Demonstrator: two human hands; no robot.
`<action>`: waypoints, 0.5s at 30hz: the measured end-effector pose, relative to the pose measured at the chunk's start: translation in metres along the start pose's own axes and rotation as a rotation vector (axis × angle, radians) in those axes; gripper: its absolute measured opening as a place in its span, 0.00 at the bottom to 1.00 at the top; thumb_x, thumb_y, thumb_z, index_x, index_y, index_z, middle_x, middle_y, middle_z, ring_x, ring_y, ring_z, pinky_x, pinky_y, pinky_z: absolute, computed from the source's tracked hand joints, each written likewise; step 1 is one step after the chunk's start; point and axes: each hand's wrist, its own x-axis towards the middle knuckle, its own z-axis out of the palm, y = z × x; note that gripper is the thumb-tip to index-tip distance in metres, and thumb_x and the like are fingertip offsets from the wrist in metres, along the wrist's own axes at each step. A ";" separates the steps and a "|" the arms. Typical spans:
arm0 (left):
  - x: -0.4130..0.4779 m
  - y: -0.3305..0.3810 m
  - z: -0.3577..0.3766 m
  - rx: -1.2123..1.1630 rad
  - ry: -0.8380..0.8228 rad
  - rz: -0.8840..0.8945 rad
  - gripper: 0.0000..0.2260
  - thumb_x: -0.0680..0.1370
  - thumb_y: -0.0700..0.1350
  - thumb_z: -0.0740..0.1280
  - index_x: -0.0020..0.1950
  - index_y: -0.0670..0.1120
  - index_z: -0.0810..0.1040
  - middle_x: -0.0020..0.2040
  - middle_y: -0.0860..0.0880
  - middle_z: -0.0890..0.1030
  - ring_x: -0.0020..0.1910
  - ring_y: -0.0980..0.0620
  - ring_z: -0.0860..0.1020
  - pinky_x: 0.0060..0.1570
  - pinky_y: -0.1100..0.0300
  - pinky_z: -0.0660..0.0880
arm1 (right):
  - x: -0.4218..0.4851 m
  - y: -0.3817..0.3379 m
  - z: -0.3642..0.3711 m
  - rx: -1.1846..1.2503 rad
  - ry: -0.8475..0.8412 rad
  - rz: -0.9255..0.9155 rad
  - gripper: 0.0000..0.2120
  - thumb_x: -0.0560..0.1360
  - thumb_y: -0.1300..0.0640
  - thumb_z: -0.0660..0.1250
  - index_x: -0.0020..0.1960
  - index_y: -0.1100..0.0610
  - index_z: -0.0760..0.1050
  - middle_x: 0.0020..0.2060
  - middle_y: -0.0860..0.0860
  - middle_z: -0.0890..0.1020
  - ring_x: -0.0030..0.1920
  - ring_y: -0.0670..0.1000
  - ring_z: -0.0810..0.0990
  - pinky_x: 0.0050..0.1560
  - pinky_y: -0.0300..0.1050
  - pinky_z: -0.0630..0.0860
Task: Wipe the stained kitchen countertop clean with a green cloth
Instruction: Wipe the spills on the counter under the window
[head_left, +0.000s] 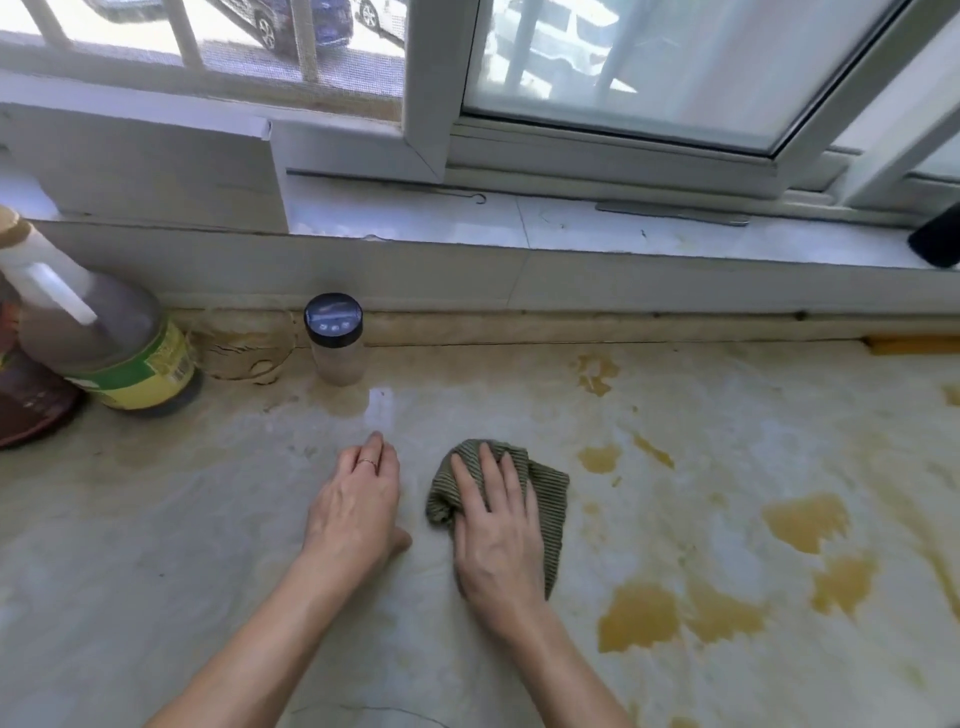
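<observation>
Pressing green cloth (548, 496) onto middle of countertop (156, 545) with right hand (498, 530), fingers (493, 473) lying straight over it, not curling round it. Resting left hand (358, 509) just beside cloth, flat, fingers relaxed, holding nothing. Showing yellow-brown stains (639, 616) right of cloth. Standing along back edge: black-lidded jar (335, 338), large bottle (104, 338) far left.
</observation>
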 end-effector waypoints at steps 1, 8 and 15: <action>0.000 0.000 0.000 0.008 0.001 0.003 0.45 0.72 0.55 0.71 0.78 0.43 0.47 0.78 0.48 0.46 0.75 0.48 0.52 0.69 0.58 0.62 | 0.012 0.000 0.000 -0.013 0.012 0.014 0.27 0.76 0.49 0.51 0.75 0.46 0.59 0.76 0.51 0.60 0.76 0.55 0.57 0.75 0.55 0.52; -0.002 -0.007 0.005 -0.005 -0.023 0.015 0.42 0.73 0.58 0.70 0.77 0.44 0.50 0.78 0.47 0.46 0.75 0.46 0.49 0.69 0.54 0.65 | 0.020 -0.009 -0.001 -0.024 0.002 0.089 0.28 0.73 0.51 0.58 0.73 0.47 0.63 0.74 0.52 0.65 0.73 0.57 0.64 0.68 0.61 0.65; -0.018 0.013 0.011 -0.090 0.002 0.096 0.36 0.75 0.51 0.69 0.76 0.44 0.54 0.78 0.45 0.49 0.77 0.46 0.49 0.72 0.55 0.58 | -0.031 0.005 -0.004 -0.028 0.048 0.028 0.28 0.74 0.49 0.56 0.74 0.44 0.61 0.75 0.49 0.63 0.74 0.54 0.62 0.71 0.57 0.62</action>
